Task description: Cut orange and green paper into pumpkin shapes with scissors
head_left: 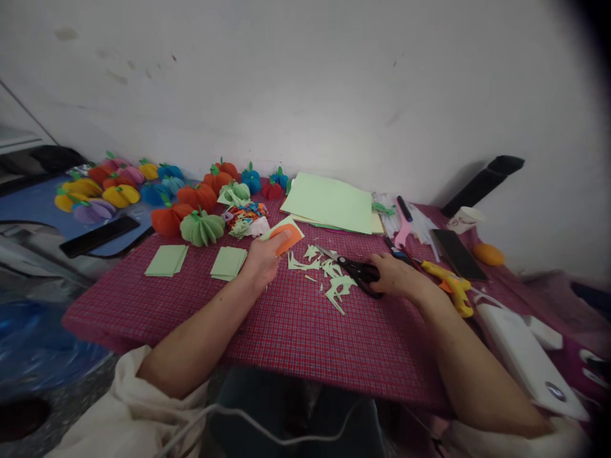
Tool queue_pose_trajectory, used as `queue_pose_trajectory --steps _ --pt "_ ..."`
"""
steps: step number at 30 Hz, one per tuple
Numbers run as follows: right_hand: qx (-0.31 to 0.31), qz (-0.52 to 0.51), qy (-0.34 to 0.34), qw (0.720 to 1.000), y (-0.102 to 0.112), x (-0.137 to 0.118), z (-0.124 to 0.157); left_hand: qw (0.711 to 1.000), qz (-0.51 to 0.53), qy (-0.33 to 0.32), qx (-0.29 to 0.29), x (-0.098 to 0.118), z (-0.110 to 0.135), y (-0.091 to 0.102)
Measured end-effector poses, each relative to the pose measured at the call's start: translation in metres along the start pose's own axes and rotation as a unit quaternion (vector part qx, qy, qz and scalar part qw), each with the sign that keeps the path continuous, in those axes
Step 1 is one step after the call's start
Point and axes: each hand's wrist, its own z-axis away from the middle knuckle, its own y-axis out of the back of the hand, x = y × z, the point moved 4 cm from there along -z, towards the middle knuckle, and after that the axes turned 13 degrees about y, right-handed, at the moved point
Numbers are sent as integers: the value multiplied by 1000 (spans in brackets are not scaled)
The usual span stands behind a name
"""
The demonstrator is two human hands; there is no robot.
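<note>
My left hand [261, 259] is closed on a small folded stack of light green and orange paper [285, 235], held just above the red checked tablecloth [296, 331]. Black-handled scissors [351, 267] lie on the cloth with their blades pointing left; my right hand [392, 273] rests on their handles with the fingers curled round them. Light green paper scraps [329, 280] lie scattered between the two hands.
Two small stacks of green squares [167, 260] [229, 262] lie left of my left hand. Several coloured paper pumpkins [200, 226] line the back left. Green sheets [329, 203], a yellow glue gun [451, 283], a phone [458, 253] and a paper cup [464, 219] sit toward the right.
</note>
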Motion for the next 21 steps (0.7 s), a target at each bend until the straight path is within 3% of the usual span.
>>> queue_pose_trajectory --steps 5,12,17,21 --pt "-20 38 7 999 -1 -10 2 1000 2 2 1 1 0 1" --pt "33 36 61 997 4 -22 3 1000 -1 -12 10 2 1 1" --pt "17 -111 85 990 8 -3 1 1000 5 -13 14 5 3 1" --pt "50 -265 103 957 17 -2 1 1000 15 -15 16 6 3 2"
